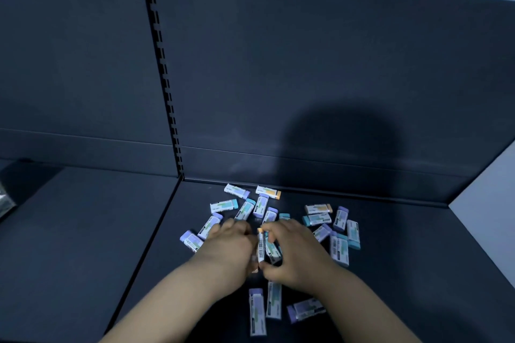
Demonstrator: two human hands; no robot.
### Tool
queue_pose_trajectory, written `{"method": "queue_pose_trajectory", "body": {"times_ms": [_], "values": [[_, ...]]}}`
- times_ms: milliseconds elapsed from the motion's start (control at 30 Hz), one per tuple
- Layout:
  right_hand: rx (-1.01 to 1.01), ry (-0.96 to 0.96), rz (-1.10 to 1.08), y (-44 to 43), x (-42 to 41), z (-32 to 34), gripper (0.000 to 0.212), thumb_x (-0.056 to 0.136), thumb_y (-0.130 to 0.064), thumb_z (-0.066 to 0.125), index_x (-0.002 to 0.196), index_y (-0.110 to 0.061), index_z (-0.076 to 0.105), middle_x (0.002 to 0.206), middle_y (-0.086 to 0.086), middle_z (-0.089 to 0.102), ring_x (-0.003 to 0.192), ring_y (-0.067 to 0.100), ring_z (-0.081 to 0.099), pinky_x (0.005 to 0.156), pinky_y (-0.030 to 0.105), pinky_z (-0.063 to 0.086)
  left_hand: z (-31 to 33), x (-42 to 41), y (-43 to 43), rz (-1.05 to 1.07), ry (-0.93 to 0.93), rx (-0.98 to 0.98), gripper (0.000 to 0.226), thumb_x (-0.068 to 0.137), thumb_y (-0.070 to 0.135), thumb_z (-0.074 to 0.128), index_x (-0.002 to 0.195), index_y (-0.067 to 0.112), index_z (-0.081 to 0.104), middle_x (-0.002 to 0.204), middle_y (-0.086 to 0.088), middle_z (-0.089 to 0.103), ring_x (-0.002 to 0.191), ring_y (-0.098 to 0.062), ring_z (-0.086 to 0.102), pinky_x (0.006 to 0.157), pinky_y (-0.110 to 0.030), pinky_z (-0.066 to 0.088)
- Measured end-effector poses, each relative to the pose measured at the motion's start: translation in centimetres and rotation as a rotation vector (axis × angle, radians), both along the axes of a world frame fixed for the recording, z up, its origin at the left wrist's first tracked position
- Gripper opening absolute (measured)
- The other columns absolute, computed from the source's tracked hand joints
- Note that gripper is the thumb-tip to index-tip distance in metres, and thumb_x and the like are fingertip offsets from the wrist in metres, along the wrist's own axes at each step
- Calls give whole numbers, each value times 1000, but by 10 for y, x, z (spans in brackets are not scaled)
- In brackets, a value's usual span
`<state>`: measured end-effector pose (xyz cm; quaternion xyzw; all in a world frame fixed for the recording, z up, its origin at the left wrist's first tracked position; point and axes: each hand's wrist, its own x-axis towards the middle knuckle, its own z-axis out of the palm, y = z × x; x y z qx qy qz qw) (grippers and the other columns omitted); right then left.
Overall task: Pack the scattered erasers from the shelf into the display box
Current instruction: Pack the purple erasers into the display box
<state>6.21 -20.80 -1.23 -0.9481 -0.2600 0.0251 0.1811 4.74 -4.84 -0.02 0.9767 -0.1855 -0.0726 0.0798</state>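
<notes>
Nearest the lens: two bare forearms reaching in from the bottom edge, then three paper-sleeved rectangular erasers lying flat just behind the wrists: purple-tipped white-sleeved eraser (257, 312), green-printed sleeved eraser (274, 299) touching its right side, purple-ended eraser lying crosswise (305, 310) a little further right.

Left of the left hand: dark matte shelf surface (83, 245), bare except a blurred pale object (5, 203) at the far left edge, unidentifiable. Lilac-ended eraser (191, 241) just beside the left knuckles, another sleeved eraser (209, 227) touching the fingertips.

Left hand (232, 242): fingers curled downward, pressed together over the pile; contents under the palm hidden, cannot tell.

Between the hands: orange-tipped eraser with barcode sleeve (260, 245), upright on edge, pinched by the right hand (292, 253), index finger at the top end, thumb at the bottom end. Second eraser partly under the right fingers.

Beyond both hands: loose scatter of teal-, purple- and orange-ended erasers (250, 203) up to the dark back panel (306, 78).

Right of the right hand: cluster of sleeved erasers (338, 231), some overlapping, some touching the fingers.

Display box not in view.
</notes>
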Motion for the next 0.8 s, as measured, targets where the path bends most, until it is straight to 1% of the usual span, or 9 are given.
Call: {"method": "queue_pose_trajectory", "body": {"times_ms": [67,133,233,400,467,533,600,667,800], "values": [[-54,-15,-19,2,-1,3,68,77,-43,62,137,-25,36,117,-5,49,112,16,40,95,28,30,0,-1,0,-6,3,-13,40,93,36,47,133,27,46,138,4,35,127,-18,27,99,-28,22],[-66,-14,-29,1,0,5,71,77,-43,61,140,-27,32,120,-6,49,114,15,39,98,30,29,1,-1,2,-17,3,-21,43,94,36,46,137,30,41,138,5,35,128,-18,27,99,-29,23],[-75,-14,-36,-3,2,7,66,77,-42,62,137,-31,37,120,-8,50,114,13,39,98,30,29,2,1,5,-34,15,-30,50,93,38,48,141,34,34,139,6,34,129,-17,27,102,-30,23],[-140,12,-92,-14,2,5,63,77,-48,59,135,-35,38,123,-9,44,119,14,36,100,29,26,-1,8,12,-16,84,41,76,83,51,59,147,28,24,146,6,26,135,-17,21,108,-33,17],[-181,26,-93,-15,1,5,69,77,-52,59,139,-34,33,127,-9,40,124,15,32,102,29,24,-3,8,12,-21,105,57,79,81,51,62,147,27,24,145,5,27,134,-17,22,108,-32,18],[-197,45,-92,-13,0,6,79,75,-58,61,142,-31,29,132,-7,37,127,16,29,104,30,22,-3,9,9,-24,107,51,77,80,50,64,144,28,29,142,4,29,131,-18,24,107,-32,20],[-209,40,-86,-7,0,10,85,72,-63,61,142,-28,28,134,-6,36,126,17,28,105,31,22,-3,10,7,-19,102,45,73,78,50,65,141,28,34,140,3,32,129,-19,27,105,-32,23],[-239,27,-82,0,3,12,85,71,-65,61,140,-26,31,134,-4,37,125,18,29,105,32,23,-3,11,6,-9,109,39,72,77,50,66,140,29,36,138,3,34,128,-18,28,104,-32,23],[-247,16,-97,2,6,12,75,74,-61,62,135,-26,38,130,-3,40,122,19,32,103,33,25,-5,13,9,2,118,40,74,77,50,66,141,30,34,139,5,33,130,-18,27,107,-33,21]]}}
